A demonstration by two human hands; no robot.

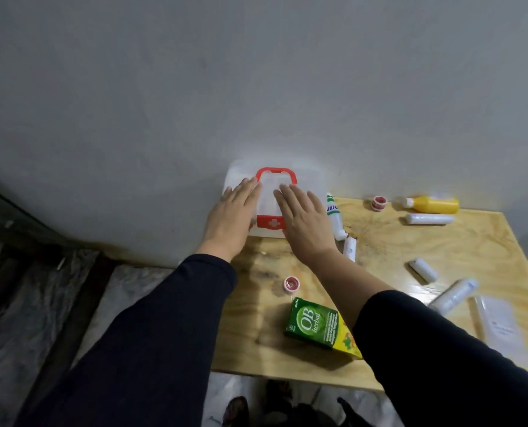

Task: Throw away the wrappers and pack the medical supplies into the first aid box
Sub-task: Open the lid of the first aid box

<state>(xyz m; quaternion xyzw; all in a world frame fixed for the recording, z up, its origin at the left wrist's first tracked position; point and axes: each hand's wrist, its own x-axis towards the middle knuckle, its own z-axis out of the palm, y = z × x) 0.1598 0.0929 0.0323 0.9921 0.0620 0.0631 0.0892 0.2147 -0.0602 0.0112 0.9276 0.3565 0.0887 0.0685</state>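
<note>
The white first aid box (268, 192) with a red handle and a red latch stands shut at the table's far left corner, against the wall. My left hand (233, 215) lies flat on the left side of its lid, fingers straight. My right hand (302, 217) lies flat on the lid's right side. Supplies are scattered on the wooden table (379, 251): a green OB herbal carton (315, 323), two red tape rolls (292, 284) (379, 203), a yellow bottle (432, 204), a white bottle (335, 215) and several wrapped white bandage rolls (423, 269).
A clear flat packet (503, 328) lies at the table's right edge. The grey wall stands right behind the box. Left of the table the floor is covered with crinkled plastic sheeting (25, 303). Dark objects lie on the floor below the table's near edge.
</note>
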